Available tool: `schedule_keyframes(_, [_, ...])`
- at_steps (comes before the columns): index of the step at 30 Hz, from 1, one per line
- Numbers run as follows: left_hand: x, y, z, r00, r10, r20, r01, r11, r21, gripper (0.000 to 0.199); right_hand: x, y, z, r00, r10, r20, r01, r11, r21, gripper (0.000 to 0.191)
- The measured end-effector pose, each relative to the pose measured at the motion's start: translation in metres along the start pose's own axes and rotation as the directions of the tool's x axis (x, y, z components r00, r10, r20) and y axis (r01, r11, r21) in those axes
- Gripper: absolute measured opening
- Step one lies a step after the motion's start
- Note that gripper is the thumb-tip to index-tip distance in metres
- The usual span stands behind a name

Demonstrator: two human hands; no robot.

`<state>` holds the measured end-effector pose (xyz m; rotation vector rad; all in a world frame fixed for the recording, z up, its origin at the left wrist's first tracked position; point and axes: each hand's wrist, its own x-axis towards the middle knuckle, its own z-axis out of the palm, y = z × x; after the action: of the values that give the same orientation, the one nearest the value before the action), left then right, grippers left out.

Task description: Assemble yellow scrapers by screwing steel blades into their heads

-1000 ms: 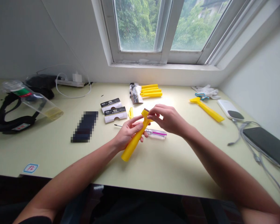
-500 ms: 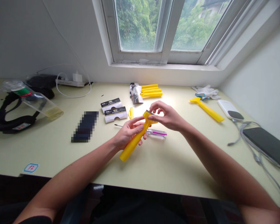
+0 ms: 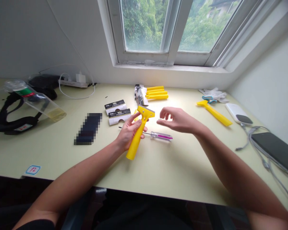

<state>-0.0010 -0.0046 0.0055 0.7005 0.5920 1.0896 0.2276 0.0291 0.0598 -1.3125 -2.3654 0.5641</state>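
A yellow scraper (image 3: 137,139) is gripped in my left hand (image 3: 128,132), its wide head up and its ribbed handle slanting down toward me. Two small screws or holes show on the head, with a dark blade edge along the top. To the right of the head, apart from it, my right hand (image 3: 175,119) has its fingers curled, with a tiny thing near the fingertips that I cannot make out. Beneath my hands lies a screwdriver (image 3: 161,136) with a clear and purple handle. A small yellow piece (image 3: 135,115) is partly hidden behind my left hand.
Two black-and-white cards (image 3: 119,117) and a dark pixelated rectangle (image 3: 88,128) lie left. Packaged yellow scrapers (image 3: 157,92) are at the back. Right are another scraper (image 3: 217,115), gloves (image 3: 214,95), a power bank (image 3: 238,113) and a phone (image 3: 276,150). A bottle (image 3: 44,103) leans left.
My right hand has moved away from the scraper's head to the right. My left hand has turned the scraper so that its head's broad face shows.
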Motion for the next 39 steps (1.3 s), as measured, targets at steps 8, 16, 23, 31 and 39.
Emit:
schedule_keyframes(8, [0.002, 0.007, 0.002, 0.990, 0.076, -0.116, -0.072, 0.997, 0.034, 0.062, -0.009, 0.006, 0.004, 0.886, 0.074, 0.457, 0.038, 0.972, -0.231, 0.012])
schedule_keyframes(16, [0.001, 0.005, 0.001, 0.995, 0.081, -0.062, -0.079, 0.996, 0.030, 0.060, -0.028, 0.008, -0.083, 0.989, 0.048, 0.142, -0.087, 0.955, 0.284, 0.029])
schedule_keyframes(23, [0.002, 0.003, -0.001, 0.994, 0.084, -0.064, -0.082, 0.996, 0.035, 0.061, -0.040, 0.006, -0.092, 0.887, 0.099, -0.452, 0.191, 0.811, 0.553, 0.030])
schedule_keyframes(31, [0.002, 0.000, -0.003, 0.996, 0.075, -0.056, -0.073, 0.996, 0.045, 0.058, -0.033, 0.008, -0.086, 0.753, 0.092, -0.651, 0.354, 0.778, 0.520, 0.022])
schedule_keyframes(39, [0.002, 0.000, -0.002, 0.997, 0.062, -0.048, -0.060, 0.997, 0.044, 0.058, -0.028, 0.011, -0.083, 0.762, 0.102, -0.640, 0.348, 0.769, 0.537, 0.028])
